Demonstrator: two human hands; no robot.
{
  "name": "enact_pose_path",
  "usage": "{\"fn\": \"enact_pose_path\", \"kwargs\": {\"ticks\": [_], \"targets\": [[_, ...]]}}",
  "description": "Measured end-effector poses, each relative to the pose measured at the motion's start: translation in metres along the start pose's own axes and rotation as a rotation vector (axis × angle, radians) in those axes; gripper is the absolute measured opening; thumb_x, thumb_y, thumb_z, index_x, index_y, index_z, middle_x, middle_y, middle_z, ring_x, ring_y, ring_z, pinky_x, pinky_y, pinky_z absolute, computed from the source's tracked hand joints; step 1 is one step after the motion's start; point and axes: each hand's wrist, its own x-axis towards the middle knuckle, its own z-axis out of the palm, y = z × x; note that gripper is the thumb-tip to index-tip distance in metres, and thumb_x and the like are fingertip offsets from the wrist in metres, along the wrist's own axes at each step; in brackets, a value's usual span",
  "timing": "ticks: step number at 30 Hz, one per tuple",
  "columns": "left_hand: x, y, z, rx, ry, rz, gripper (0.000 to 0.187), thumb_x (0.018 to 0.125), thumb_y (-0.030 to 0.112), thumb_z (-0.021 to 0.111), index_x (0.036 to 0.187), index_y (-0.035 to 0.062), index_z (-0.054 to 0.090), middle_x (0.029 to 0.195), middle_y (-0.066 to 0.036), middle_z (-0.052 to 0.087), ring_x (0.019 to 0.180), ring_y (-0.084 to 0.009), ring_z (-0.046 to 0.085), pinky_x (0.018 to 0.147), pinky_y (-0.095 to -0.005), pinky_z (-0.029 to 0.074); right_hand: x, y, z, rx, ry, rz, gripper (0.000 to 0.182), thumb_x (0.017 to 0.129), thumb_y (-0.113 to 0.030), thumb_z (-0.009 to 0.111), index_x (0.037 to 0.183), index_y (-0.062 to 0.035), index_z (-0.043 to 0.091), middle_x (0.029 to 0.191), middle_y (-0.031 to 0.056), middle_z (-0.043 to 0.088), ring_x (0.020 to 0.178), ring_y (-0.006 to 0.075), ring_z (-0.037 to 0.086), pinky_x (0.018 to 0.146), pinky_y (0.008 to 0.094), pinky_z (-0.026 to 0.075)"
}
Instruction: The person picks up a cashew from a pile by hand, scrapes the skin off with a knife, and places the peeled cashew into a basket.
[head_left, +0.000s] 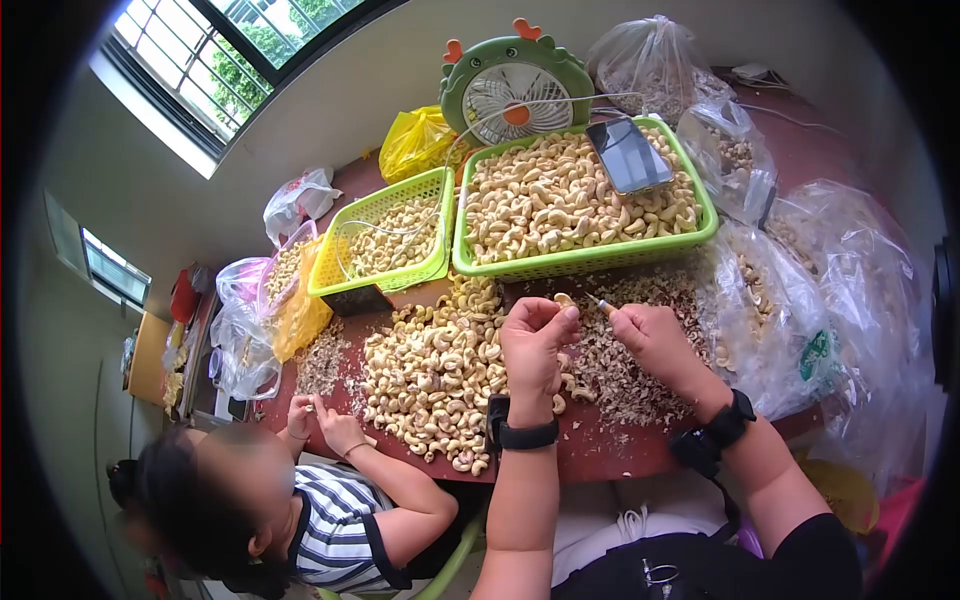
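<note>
My left hand point(535, 350) pinches a single cashew point(564, 299) between thumb and fingers, just above the table. Close to that nut is the tip of a small pointed peeling knife point(604, 306), its short handle gripped in my right hand point(660, 345). A loose heap of cashews point(430, 375) lies left of my left wrist. Brown flakes of skin point(635, 380) are piled beneath and between my hands. Behind them stands a large green basket point(590, 260) full of pale cashews, with a phone point(630, 155) resting on top.
A smaller yellow-green basket point(385, 285) of cashews stands to the left. A fan point(517, 90) is at the back, and clear plastic bags point(770, 310) crowd the right side. At the left sits another person point(340, 520), hands point(328, 425) at the table edge.
</note>
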Motion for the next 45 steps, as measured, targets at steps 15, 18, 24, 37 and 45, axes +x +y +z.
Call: {"fn": "enact_pose_path", "kwargs": {"ticks": [15,18,24,37,45], "targets": [[-0.005,0.003,0.003,-0.383,-0.140,-0.224,0.023,0.079,-0.001,0.048,0.101,-0.0018,0.051,0.090,-0.012,0.058,0.085,-0.0255,0.058,0.075,-0.0382,0.050,-0.001,-0.002,0.011,-0.044,-0.076,0.013,0.035,0.082,-0.032,0.047,0.069,-0.0004,0.055,0.057,0.0164,0.052,0.050,0.0286,0.051,0.048,0.0357,0.039],[-0.006,0.003,0.004,-0.390,-0.121,-0.222,0.023,0.079,0.000,0.046,0.101,-0.0028,0.051,0.089,-0.012,0.058,0.084,-0.0244,0.058,0.075,-0.0379,0.050,-0.001,-0.002,0.011,-0.045,-0.072,0.010,0.035,0.082,-0.032,0.047,0.069,-0.0007,0.055,0.057,0.0164,0.052,0.051,0.0293,0.052,0.048,0.0363,0.040],[-0.008,-0.002,0.006,-0.379,-0.065,-0.207,0.021,0.078,0.001,0.046,0.097,-0.0031,0.051,0.085,-0.011,0.058,0.080,-0.0224,0.059,0.073,-0.0376,0.050,-0.001,-0.002,0.011,-0.123,-0.063,0.000,0.036,0.082,-0.033,0.047,0.068,-0.0012,0.055,0.058,0.0172,0.053,0.054,0.0320,0.054,0.050,0.0387,0.041],[-0.011,-0.012,0.014,-0.364,-0.002,-0.107,0.016,0.079,0.002,0.050,0.095,-0.0016,0.050,0.084,-0.009,0.056,0.077,-0.0171,0.058,0.068,-0.0323,0.052,0.001,0.000,0.017,-0.128,0.010,-0.022,0.034,0.083,-0.028,0.044,0.067,0.0009,0.053,0.059,0.0182,0.050,0.053,0.0309,0.051,0.049,0.0371,0.038],[-0.006,-0.022,0.012,-0.394,-0.033,-0.100,0.009,0.078,0.010,0.051,0.086,0.0044,0.051,0.072,0.000,0.051,0.063,-0.0083,0.053,0.056,-0.0251,0.051,0.005,0.038,0.023,-0.018,-0.053,-0.121,0.036,0.088,-0.031,0.039,0.076,-0.0002,0.054,0.056,0.0000,0.041,0.052,0.0075,0.036,0.047,0.0244,0.030]]}}
